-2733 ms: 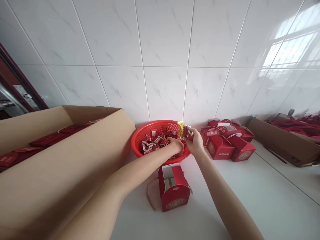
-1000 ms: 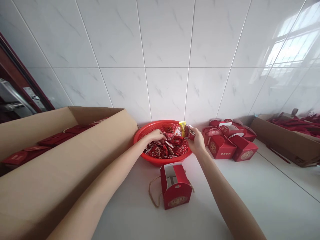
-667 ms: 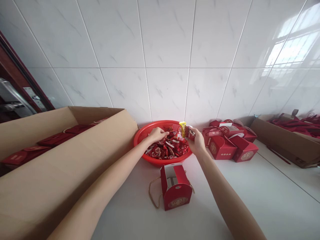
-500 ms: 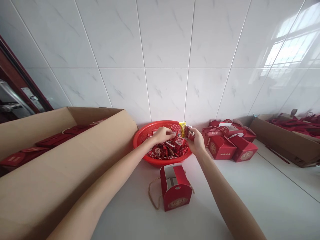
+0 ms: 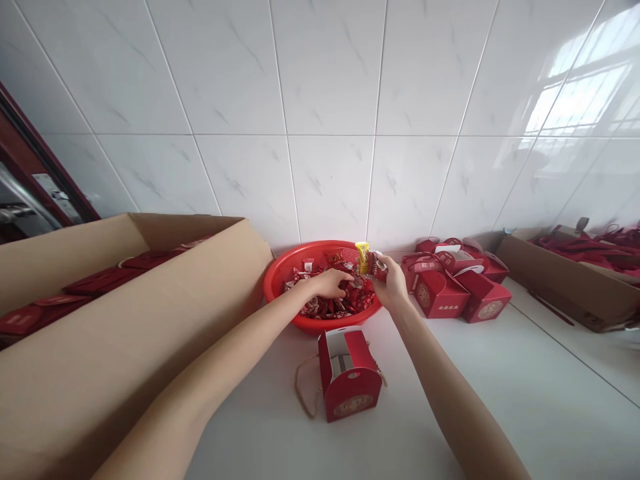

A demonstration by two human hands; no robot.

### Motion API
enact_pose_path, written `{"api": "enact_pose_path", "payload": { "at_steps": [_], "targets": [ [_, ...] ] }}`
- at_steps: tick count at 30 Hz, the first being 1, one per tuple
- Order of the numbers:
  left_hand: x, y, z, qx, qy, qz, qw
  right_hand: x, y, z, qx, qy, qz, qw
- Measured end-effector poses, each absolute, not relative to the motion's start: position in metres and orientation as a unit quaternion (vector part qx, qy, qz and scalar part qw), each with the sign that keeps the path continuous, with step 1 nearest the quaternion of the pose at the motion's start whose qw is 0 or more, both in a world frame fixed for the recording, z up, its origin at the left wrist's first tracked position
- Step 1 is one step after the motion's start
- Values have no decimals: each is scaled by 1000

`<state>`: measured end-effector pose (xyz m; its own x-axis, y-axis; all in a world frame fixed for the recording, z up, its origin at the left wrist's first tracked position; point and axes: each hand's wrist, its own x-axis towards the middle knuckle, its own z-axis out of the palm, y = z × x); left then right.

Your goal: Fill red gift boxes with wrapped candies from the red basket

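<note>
My left hand [image 5: 331, 283] is down in a red plastic basket [image 5: 273, 283], touching wrapped candies [image 5: 335, 307]. Its index finger and thumb are apart, with the fingertips partly hidden among the wrappers. At the basket's right rim my right hand [image 5: 393, 283] is closed around several wrapped candies. A yellow-wrapped candy [image 5: 363, 257] and a brown-and-red one [image 5: 379, 265] stick out of its grip. In front of the basket stands a red gift box [image 5: 353, 390], its top open and its rope handle [image 5: 300, 393] hanging to the side.
On the left, a large cardboard carton [image 5: 200, 300] holds red boxes [image 5: 95, 283]. Several red gift boxes [image 5: 440, 297] are grouped right of the basket. Another carton [image 5: 565, 283] with red items stands farther right. A tiled wall [image 5: 330, 187] rises behind the white tabletop [image 5: 425, 413].
My left hand has moved slightly right and down into the candies, its fingers parting. My right hand stays by the rim with its candies. The view has shifted a little.
</note>
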<state>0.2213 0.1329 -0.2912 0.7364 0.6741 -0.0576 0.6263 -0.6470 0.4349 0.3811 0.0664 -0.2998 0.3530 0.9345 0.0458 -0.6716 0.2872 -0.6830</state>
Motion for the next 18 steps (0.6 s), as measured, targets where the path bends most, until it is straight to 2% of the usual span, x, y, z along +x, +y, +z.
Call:
{"api": "enact_pose_path", "payload": {
  "at_steps": [8,18],
  "targets": [
    [202,139,-287,864,378,46,330,378,64,-295,-295,-211,517,776],
    [203,139,-284,848,391,156,321,375,61,-290,-300,-202,518,775]
  ]
}}
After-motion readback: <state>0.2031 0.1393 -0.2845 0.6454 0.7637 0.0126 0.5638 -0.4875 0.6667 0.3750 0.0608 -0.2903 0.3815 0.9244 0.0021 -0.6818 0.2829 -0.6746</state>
